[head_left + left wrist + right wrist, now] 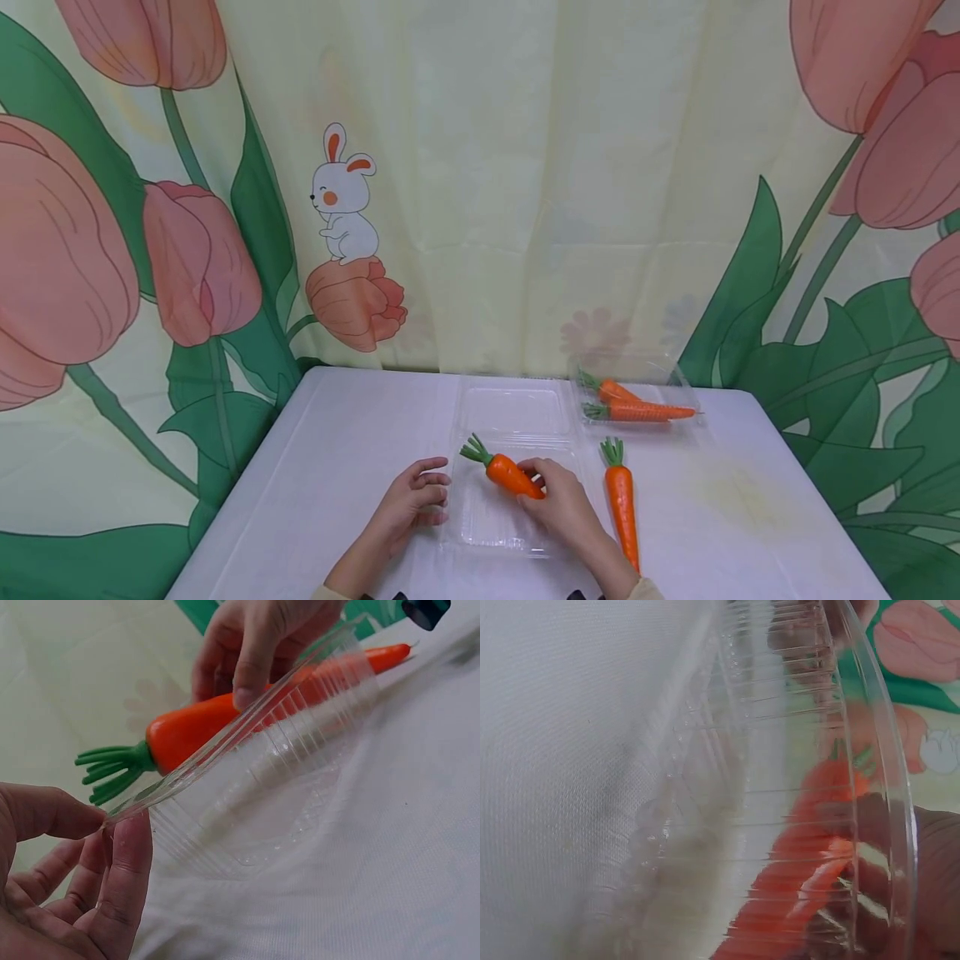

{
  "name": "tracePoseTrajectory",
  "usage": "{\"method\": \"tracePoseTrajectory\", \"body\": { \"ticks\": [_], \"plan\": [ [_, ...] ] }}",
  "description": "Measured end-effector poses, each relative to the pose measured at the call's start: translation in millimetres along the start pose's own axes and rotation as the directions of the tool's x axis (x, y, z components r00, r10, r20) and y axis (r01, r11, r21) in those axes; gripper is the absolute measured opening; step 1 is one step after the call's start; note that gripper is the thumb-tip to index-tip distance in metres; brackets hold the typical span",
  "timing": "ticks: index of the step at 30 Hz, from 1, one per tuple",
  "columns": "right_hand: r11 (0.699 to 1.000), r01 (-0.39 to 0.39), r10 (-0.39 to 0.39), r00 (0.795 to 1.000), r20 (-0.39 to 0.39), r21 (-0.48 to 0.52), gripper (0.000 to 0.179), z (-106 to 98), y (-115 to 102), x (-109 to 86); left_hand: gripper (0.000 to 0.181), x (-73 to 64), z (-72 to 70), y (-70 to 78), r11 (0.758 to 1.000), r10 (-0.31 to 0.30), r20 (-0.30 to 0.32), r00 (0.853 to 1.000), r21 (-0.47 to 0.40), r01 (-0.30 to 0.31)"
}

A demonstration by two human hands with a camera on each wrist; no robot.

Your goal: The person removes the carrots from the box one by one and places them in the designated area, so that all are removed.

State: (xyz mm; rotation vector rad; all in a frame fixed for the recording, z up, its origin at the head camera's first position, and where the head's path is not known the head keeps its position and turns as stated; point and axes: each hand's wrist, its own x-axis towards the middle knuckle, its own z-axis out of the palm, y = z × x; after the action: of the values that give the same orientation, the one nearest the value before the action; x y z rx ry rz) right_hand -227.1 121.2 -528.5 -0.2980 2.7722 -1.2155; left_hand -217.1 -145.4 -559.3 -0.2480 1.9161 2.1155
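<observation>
A clear plastic clamshell box [498, 533] lies opened out on the white table, its lid [513, 410] towards the back. My right hand [562, 502] grips an orange toy carrot [504, 472] with a green top over the box's base. The leafy end points to the far left. At the left rim is my left hand [412, 502]; the left wrist view has its thumb and finger [129, 855] pinching the rim. Through the ribbed clear wall [780, 742] in the right wrist view, the carrot appears blurred.
Another carrot [621, 504] lies on the table just right of the box, leaves towards the back. A second clear box [697, 400] at the back right holds two carrots [637, 411]. Behind the table [337, 450] hangs a printed curtain [480, 167].
</observation>
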Motion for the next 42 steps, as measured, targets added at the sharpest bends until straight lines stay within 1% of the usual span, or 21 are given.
{"method": "tracePoseTrajectory", "body": {
  "ticks": [4,11,16,22,26,29,36,38,42],
  "plan": [
    [1.0,-0.016,0.016,1.0,-0.018,0.013,0.043,-2,-3,0.7,0.06,-0.4,-0.5,0.2,1.0,0.0,-0.004,1.0,0.002,0.0],
    [1.0,-0.021,0.022,0.998,-0.063,0.015,0.042,-8,-7,0.2,0.06,-0.8,-1.2,-0.1,1.0,0.01,0.005,1.0,-0.004,-0.01],
    [0.998,-0.057,0.059,0.995,-0.083,0.024,0.043,-13,-8,0.4,0.06,-1.1,-1.9,-0.4,1.0,0.016,0.008,1.0,-0.002,-0.016],
    [0.993,-0.102,0.107,0.991,-0.086,0.059,0.045,-21,-12,0.1,0.06,-2.1,-1.6,0.6,1.0,0.013,0.007,1.0,-0.005,-0.013],
    [0.984,-0.15,0.158,0.984,-0.084,0.095,0.046,-25,-11,-0.9,0.059,-2.2,-2.1,1.0,1.0,0.018,0.015,1.0,-0.012,-0.018],
    [0.977,-0.162,0.175,0.981,-0.085,0.14,0.047,-29,-10,-2.0,0.059,-2.3,-2.3,1.4,1.0,0.02,0.02,1.0,-0.019,-0.02],
    [0.941,-0.185,0.214,0.974,-0.074,0.284,0.048,-37,-6,-5.2,0.059,-2.5,-1.0,1.6,1.0,0.016,0.02,1.0,-0.009,-0.016],
    [0.931,-0.197,0.228,0.971,-0.066,0.307,0.049,-39,-5,-6.0,0.059,-2.7,-0.7,1.4,1.0,0.013,0.019,1.0,-0.009,-0.013],
    [0.921,-0.222,0.254,0.965,-0.06,0.321,0.054,-42,-3,-6.9,0.059,-2.7,-0.8,1.1,1.0,0.007,0.013,1.0,-0.012,-0.007]
  ]
}}
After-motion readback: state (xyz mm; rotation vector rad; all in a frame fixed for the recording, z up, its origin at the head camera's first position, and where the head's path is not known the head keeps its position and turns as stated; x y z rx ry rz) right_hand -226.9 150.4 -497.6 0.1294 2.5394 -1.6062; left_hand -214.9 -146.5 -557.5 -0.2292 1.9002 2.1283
